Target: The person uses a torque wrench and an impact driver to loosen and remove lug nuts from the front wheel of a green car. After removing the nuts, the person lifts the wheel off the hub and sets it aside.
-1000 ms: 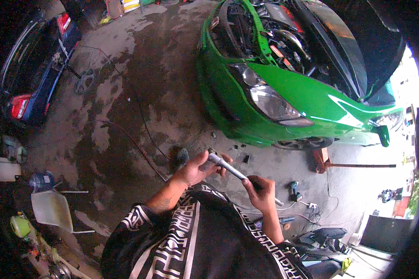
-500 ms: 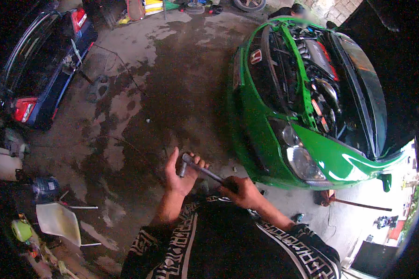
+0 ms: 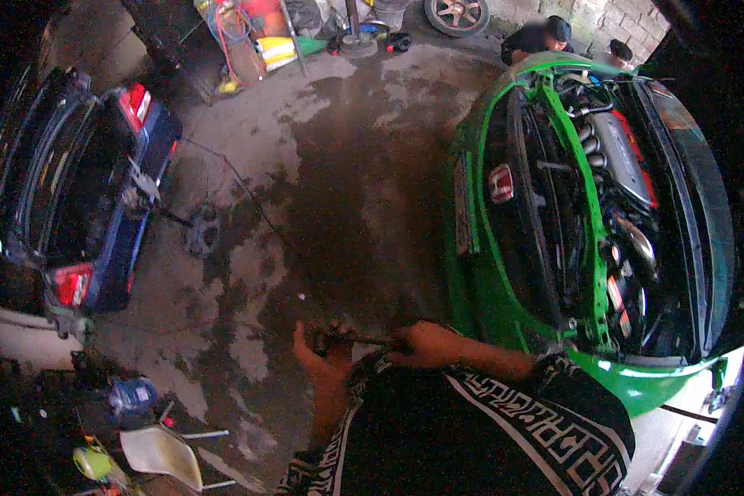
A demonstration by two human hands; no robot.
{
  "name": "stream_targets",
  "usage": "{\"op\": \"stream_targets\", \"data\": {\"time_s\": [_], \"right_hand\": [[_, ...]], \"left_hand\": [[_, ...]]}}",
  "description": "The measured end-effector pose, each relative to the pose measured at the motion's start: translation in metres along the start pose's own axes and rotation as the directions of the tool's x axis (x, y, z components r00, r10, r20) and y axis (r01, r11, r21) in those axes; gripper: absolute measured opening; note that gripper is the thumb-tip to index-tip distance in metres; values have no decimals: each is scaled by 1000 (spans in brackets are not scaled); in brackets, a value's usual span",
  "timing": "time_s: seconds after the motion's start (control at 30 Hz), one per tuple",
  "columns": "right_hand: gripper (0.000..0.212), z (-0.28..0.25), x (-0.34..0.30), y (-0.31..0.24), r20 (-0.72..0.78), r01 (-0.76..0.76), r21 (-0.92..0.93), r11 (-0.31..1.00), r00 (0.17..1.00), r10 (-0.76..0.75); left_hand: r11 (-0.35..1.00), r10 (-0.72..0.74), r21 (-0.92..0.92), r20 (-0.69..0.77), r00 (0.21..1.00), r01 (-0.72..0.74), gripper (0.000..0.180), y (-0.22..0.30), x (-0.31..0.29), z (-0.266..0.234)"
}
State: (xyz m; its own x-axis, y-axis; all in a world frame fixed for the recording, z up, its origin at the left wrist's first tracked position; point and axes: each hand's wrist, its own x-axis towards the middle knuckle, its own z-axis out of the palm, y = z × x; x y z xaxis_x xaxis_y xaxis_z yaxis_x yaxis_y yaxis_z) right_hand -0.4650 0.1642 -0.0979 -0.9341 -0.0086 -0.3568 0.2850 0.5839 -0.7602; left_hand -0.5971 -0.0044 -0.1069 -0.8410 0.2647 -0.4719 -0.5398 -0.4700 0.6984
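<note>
Reaching the left hand (image 3: 329,361) (its grip I cannot tell), the wrench (image 3: 372,339) sits gripped in the right hand (image 3: 426,344).

The black top (image 3: 438,438) bears white angular patterning (image 3: 554,442)

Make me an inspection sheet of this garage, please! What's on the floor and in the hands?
Surface: floor with dark patches; wet or stained, I cannot tell.
Job's things: wrench, dimly seen, held.
Clutter: pale chair and blue container, lower left; loose wheel near the brick wall.
Hands: right hand grips the wrench's handle; left hand is at its other end, thumb raised, grip unclear.
Cables: thin dark line on the floor, cable or hose.
Surroundings: green car, engine showing; dark blue car; two people beyond the green car.
</note>
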Motion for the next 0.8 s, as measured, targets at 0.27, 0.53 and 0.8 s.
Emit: {"op": "stream_targets", "data": {"time_s": [0.27,0.53,0.8], "right_hand": [[50,-176,127,55,31,81,30,996,996,-82],[50,-317,260,105,-127,-86,51,995,988,92],[43,-505,332,174,-411,-259,185,948,856,314]], "left_hand": [[946,-199,-266,-18,980,188,56,14,157,128],[936,-328,-98,108,939,338,54,5,378,279],[926,-372,248,487,790,283,43,-15,535,520]]}}
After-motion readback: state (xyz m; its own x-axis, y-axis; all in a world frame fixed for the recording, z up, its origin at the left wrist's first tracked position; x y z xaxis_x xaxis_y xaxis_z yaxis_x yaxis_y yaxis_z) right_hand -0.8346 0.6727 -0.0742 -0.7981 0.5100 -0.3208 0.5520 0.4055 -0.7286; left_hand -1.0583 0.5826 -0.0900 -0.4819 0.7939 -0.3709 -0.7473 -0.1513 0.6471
